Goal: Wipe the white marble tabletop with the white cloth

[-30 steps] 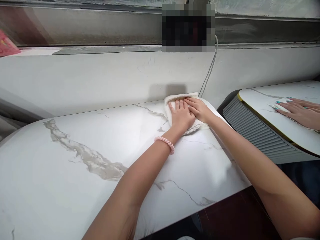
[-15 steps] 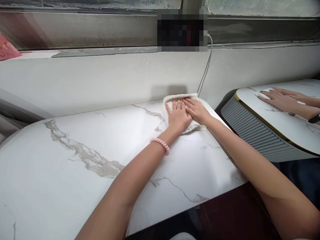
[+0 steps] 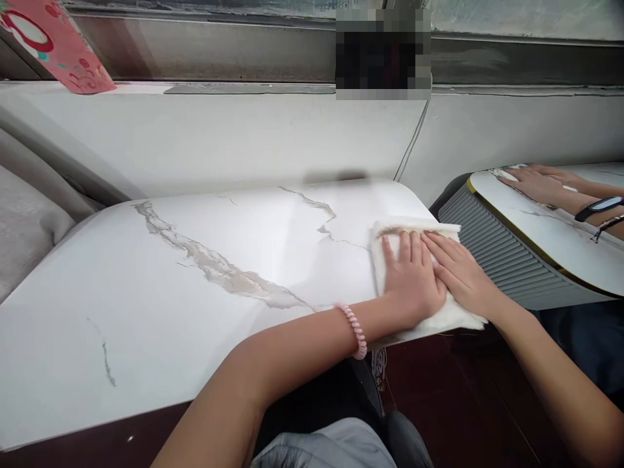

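Note:
A folded white cloth [image 3: 453,316] lies on the right end of the white marbled tabletop [image 3: 273,253], its lower corner reaching past the near edge. Flat on the cloth, with fingers stretched out, is my left hand [image 3: 413,281]; a pink coiled band is around that wrist. My right hand [image 3: 463,276] also presses down flat on the cloth, beside the left, its fingertips close to the left hand's fingers. Neither hand wraps its fingers around the cloth. Part of the cloth is hidden beneath both palms.
To the right, another person's hands [image 3: 541,182] rest on a white material on a second marbled table [image 3: 585,250]. A wall [image 3: 234,140] runs behind both tables, with a cable [image 3: 412,146] hanging down it. A pink printed item [image 3: 82,65] stands on the ledge. Grey fabric [image 3: 29,221] is at left.
Both my hands and the cloth have moved from the table's far right corner toward me, to the near right edge. The view has shifted left. The other person's hands stay on their table.

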The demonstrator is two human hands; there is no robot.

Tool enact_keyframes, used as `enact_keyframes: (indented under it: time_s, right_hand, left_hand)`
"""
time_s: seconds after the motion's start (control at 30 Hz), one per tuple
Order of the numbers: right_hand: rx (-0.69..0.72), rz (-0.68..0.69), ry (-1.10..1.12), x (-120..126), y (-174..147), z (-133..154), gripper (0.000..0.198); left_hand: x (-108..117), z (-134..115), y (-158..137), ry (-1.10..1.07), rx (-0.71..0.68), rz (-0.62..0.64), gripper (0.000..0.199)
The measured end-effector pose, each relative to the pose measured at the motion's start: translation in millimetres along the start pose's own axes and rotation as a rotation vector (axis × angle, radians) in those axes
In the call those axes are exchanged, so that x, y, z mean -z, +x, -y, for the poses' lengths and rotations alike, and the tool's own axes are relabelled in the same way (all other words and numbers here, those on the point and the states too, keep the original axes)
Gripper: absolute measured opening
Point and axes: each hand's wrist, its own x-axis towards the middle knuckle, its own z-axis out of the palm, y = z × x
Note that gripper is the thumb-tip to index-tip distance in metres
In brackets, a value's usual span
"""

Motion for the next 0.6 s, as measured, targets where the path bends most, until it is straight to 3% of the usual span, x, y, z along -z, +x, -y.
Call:
enact_keyframes:
  time_s: [0.13, 0.27, 0.43, 0.6]
  right_hand:
    - [-0.041, -0.012, 0.011, 9, -20, -5, 0.054]
    - [-0.026, -0.034, 0.019, 10, -8, -8, 0.054]
    - [-0.065, -0.073, -0.012, -1, 34, -22, 0.054]
    - [-0.079, -0.101, 0.006, -18, 99, -46, 0.052]
  left_hand:
    - [-4, -19, -2, 0.011, -0.023, -0.003, 0.064]
    - [-3, -17, 8, -0.011, -0.036, 0.021, 0.064]
    - [-5, 9, 40, -0.037, -0.021, 0.004, 0.062]
    - [-14, 47, 91, -0.053, 0.028, -0.051, 0.06]
